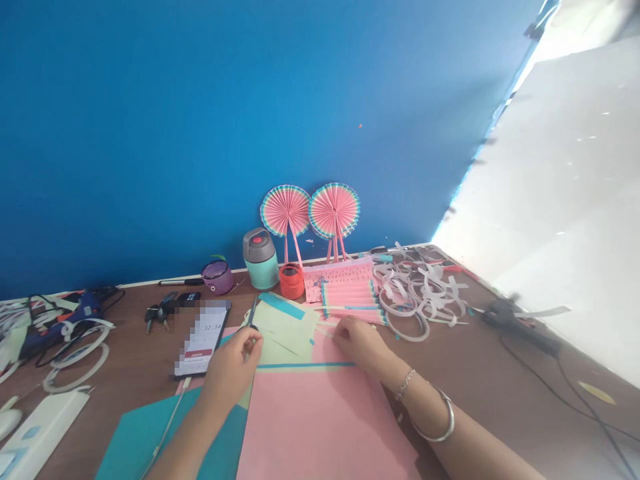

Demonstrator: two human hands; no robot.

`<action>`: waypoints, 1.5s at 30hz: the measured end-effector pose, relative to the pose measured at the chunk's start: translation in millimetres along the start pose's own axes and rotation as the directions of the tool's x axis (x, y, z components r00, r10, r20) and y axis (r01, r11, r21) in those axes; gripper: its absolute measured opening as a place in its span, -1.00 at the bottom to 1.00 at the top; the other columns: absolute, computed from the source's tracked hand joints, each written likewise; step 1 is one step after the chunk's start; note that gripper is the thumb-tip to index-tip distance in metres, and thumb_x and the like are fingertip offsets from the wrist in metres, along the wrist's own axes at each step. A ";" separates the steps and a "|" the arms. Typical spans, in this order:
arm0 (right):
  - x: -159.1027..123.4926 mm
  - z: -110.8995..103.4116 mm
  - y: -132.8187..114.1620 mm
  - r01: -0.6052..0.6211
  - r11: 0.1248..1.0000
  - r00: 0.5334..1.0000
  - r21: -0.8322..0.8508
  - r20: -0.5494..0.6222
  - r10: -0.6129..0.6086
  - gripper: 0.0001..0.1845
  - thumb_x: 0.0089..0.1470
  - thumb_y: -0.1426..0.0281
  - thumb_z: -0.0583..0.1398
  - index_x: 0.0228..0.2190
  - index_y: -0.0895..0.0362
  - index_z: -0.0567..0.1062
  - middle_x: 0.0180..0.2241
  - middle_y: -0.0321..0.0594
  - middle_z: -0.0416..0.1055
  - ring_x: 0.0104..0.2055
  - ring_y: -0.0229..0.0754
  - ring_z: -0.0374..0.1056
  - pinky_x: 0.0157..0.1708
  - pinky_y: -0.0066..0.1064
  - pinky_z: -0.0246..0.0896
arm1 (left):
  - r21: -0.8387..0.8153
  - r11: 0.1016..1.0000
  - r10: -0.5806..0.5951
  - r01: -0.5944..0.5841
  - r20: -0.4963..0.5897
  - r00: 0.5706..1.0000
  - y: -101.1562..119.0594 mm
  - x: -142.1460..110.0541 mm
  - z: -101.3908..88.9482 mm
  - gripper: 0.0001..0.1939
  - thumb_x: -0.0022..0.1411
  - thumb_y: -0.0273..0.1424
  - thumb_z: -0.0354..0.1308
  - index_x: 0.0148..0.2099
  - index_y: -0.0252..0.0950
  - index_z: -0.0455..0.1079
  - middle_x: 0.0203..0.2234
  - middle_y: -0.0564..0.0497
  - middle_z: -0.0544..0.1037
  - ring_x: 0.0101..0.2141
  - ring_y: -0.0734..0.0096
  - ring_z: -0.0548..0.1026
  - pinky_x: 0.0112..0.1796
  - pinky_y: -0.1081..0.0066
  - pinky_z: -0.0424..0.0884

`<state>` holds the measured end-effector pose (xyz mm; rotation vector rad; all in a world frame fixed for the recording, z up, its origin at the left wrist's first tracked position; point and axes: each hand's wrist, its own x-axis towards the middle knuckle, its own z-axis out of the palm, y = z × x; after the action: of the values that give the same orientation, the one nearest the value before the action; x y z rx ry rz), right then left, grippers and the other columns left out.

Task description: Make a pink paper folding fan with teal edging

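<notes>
My left hand (235, 363) is curled with thumb and fingertips together, at the left edge of a pale green sheet (285, 327). Whatever it may pinch is too small to make out. Just beyond its fingers lie scissors (253, 313). My right hand (361, 343) is closed with its fingertips down on the papers, beside thin pale strips (325, 330); what they grip is hidden. A large pink sheet (320, 427) with a blue strip along its far edge lies below both hands. A folded pink pleated paper (350, 297) is just beyond my right hand.
Two round pink paper fans (335, 210) lean on the blue wall. A turquoise flask (261, 263), a red container (291, 281) and a purple pot (217, 277) stand before it. A phone (203, 340) lies left; curled white strips (415, 293) and a glue gun (520, 327) right.
</notes>
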<state>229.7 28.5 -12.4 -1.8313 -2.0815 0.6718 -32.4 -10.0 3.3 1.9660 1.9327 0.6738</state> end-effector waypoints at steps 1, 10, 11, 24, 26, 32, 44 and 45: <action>-0.3 0.1 -1.0 -0.001 1.000 1.000 -0.004 0.011 0.001 -0.92 -0.05 0.50 0.12 -0.51 0.19 0.42 -0.44 -0.20 0.42 -0.41 -0.25 0.25 -0.47 -0.49 -0.09 | -0.006 0.995 0.101 -0.101 -0.010 0.995 4.0 -2.8 2.7 -0.82 0.25 -0.35 -0.08 -0.28 -0.23 0.35 -0.42 0.02 0.51 -0.36 0.35 0.45 -0.35 0.40 0.32; -0.7 4.0 0.7 0.014 0.996 0.999 -0.087 -0.039 -0.018 -0.92 -0.04 0.51 0.12 -0.50 0.19 0.41 -0.41 -0.17 0.40 -0.36 -0.22 0.25 -0.42 -0.48 -0.08 | -0.112 0.711 0.674 -0.694 0.392 0.627 41.0 -31.6 17.0 -0.58 0.31 -0.38 -0.04 0.20 -0.10 0.21 0.18 0.03 0.30 0.19 0.22 0.19 0.15 0.07 0.17; -0.6 4.9 1.6 0.015 0.994 0.999 -0.108 -0.029 -0.018 -0.90 -0.03 0.52 0.10 -0.52 0.19 0.41 -0.45 -0.18 0.39 -0.38 -0.22 0.24 -0.43 -0.47 -0.09 | -0.124 0.708 0.673 -0.695 0.416 0.611 41.2 -32.7 18.1 -0.56 0.31 -0.37 -0.04 0.22 -0.09 0.18 0.19 0.03 0.27 0.20 0.23 0.18 0.16 0.06 0.15; -1.5 -12.8 15.5 0.000 0.992 0.999 -0.127 0.041 0.005 -0.88 -0.13 0.56 0.09 -0.60 0.16 0.37 -0.57 -0.30 0.29 -0.53 -0.30 0.12 -0.53 -0.46 -0.19 | -0.076 0.772 0.624 -0.631 0.282 0.729 40.1 -34.5 20.8 -0.76 0.28 -0.47 -0.05 -0.17 -0.23 0.45 -0.22 -0.06 0.52 -0.19 0.27 0.40 -0.15 0.22 0.39; -0.4 -9.2 11.3 0.005 0.998 1.000 -0.060 -0.025 -0.006 -0.90 -0.07 0.51 0.09 -0.55 0.17 0.40 -0.47 -0.26 0.35 -0.46 -0.28 0.18 -0.48 -0.47 -0.12 | -0.067 0.763 0.634 -0.643 0.274 0.723 39.5 -34.8 22.6 -0.75 0.28 -0.46 -0.04 -0.09 -0.22 0.42 -0.19 -0.07 0.51 -0.18 0.26 0.41 -0.15 0.21 0.39; 0.9 3.8 0.2 0.078 0.997 0.994 -0.021 -0.074 -0.080 -0.92 0.01 0.47 0.12 -0.46 0.19 0.41 -0.35 -0.20 0.31 -0.33 -0.23 0.24 -0.37 -0.48 -0.01 | -0.049 0.686 0.698 -0.726 0.327 0.637 37.4 -35.4 28.2 -0.57 0.26 -0.57 -0.11 0.11 -0.18 0.32 0.10 -0.05 0.39 0.08 0.23 0.33 0.05 0.14 0.31; 7.4 3.4 0.7 0.135 0.991 0.981 -0.016 -0.140 -0.136 -0.72 0.06 0.59 0.06 -0.21 0.21 0.49 -0.22 -0.10 0.33 -0.11 -0.14 0.26 -0.15 -0.43 0.09 | 0.016 0.700 0.666 -0.714 0.346 0.661 37.6 -35.6 32.1 -0.59 0.25 -0.59 -0.08 0.10 -0.23 0.31 0.10 -0.10 0.39 0.08 0.18 0.33 0.05 0.10 0.33; 8.6 3.9 1.1 0.136 0.990 0.980 -0.022 -0.143 -0.138 -0.70 0.05 0.60 0.07 -0.20 0.21 0.49 -0.21 -0.09 0.33 -0.10 -0.14 0.26 -0.14 -0.43 0.09 | 0.018 0.698 0.668 -0.716 0.343 0.660 37.1 -35.3 32.4 -0.59 0.25 -0.58 -0.08 0.10 -0.23 0.31 0.10 -0.10 0.39 0.08 0.17 0.34 0.04 0.10 0.33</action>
<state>227.3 36.4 -17.1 -1.6703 -2.0976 0.4781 16.8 -43.3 -8.8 2.7360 1.0168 0.3307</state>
